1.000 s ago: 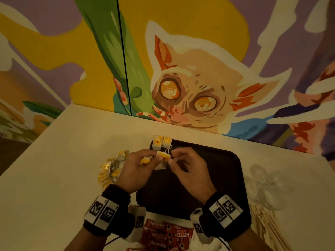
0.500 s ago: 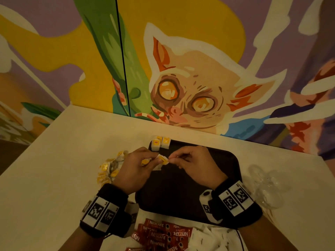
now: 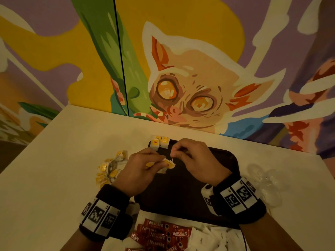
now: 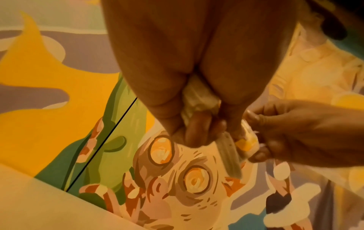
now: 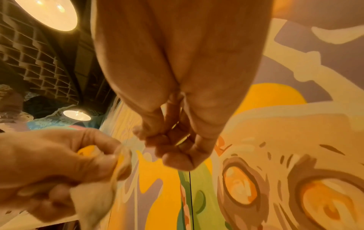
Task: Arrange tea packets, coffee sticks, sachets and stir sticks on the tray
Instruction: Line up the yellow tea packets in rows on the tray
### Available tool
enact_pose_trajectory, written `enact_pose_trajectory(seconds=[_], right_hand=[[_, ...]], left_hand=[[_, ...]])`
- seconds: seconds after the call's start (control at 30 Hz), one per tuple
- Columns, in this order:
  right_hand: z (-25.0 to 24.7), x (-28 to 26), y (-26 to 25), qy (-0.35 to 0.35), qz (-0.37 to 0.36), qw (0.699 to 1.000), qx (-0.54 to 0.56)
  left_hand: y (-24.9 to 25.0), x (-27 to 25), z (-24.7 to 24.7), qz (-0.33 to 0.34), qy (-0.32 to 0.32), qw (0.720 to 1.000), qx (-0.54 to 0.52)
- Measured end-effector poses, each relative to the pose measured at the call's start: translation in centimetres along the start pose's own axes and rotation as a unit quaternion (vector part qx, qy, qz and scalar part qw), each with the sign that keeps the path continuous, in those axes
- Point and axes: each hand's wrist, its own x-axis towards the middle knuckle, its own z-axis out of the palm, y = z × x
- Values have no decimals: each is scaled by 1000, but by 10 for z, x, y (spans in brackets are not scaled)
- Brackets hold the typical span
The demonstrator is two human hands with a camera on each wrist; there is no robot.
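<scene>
Both hands have eased nearer me over the tray's (image 3: 208,187) far-left corner. My left hand (image 3: 143,169) grips a tea packet (image 3: 167,164) with curled fingers; my right hand (image 3: 194,160) pinches its string (image 3: 171,159). Two packets (image 3: 160,142) stand at that corner.

Most of the dark tray (image 3: 208,194) is bare, with open floor right of and nearer than the two hands. Its far left corner is taken by tea bags (image 3: 160,142) standing together. Both hands (image 3: 143,169) (image 3: 195,160) hover over the tray's left part. A loose tea pile (image 3: 110,171) blocks the table just left of the tray; coffee sticks (image 3: 163,234) and white sachets (image 3: 213,238) crowd the near edge; clear plastic (image 3: 264,183) lies right. The far left table (image 3: 81,138) is open.
</scene>
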Motion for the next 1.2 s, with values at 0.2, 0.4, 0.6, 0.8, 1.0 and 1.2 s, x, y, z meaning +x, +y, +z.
enact_pose_trajectory(seconds=[0.2,0.4,0.6,0.8,1.0,1.2], right_hand=[[18,3,15,20,40,983,175],[34,3,20,43,65,960,271],[50,3,23,70,93,937,329],[63,4,30,75,100,933,338],[75,16,45,113,114,940,300],[84,48,84,161,214,926,266]], left_hand=[[5,1,-1,-23,15,992,-125],[6,1,2,-44,76,985,-151],[-2,3,10,-94,155,973,-141],[-16,5,16,-129,176,968,-123],[-25,6,20,-187,149,958,-160],[-39,16,24,-385,197,811,-394]])
